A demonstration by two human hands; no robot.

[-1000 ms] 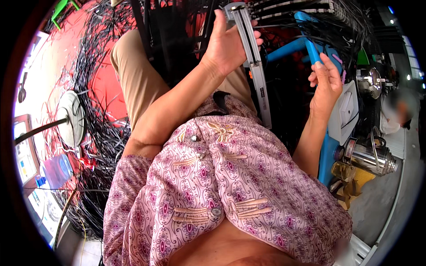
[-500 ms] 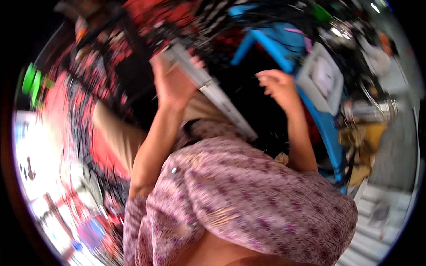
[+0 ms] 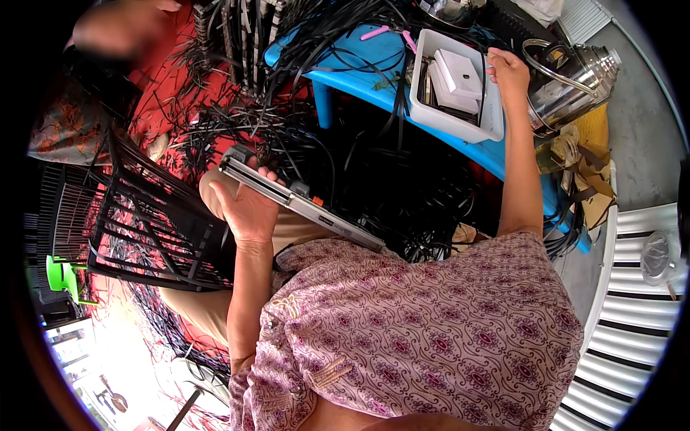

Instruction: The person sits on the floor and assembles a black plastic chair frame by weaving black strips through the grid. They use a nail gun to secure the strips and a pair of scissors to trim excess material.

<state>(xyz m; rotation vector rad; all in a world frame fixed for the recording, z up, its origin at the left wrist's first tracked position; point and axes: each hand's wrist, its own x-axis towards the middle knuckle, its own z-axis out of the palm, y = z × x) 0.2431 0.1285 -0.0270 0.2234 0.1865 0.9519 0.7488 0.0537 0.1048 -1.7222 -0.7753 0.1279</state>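
While tub rim (image 3: 460, 133) flanks right hand (image 3: 510, 77) | left hand (image 3: 251, 212) holds tool (image 3: 313, 208) apart

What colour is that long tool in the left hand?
The tool is mostly silver-grey, best seen in the head view.

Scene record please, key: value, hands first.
left hand: palm up, holding long metal tool
right hand: raised, fingers bent, by the right rim of white tray; contact unclear
tray: on blue table; holds white box
table also: pink-handled item, black strips
right of tray: silver flask
left side: black slatted frame, partly over red floor
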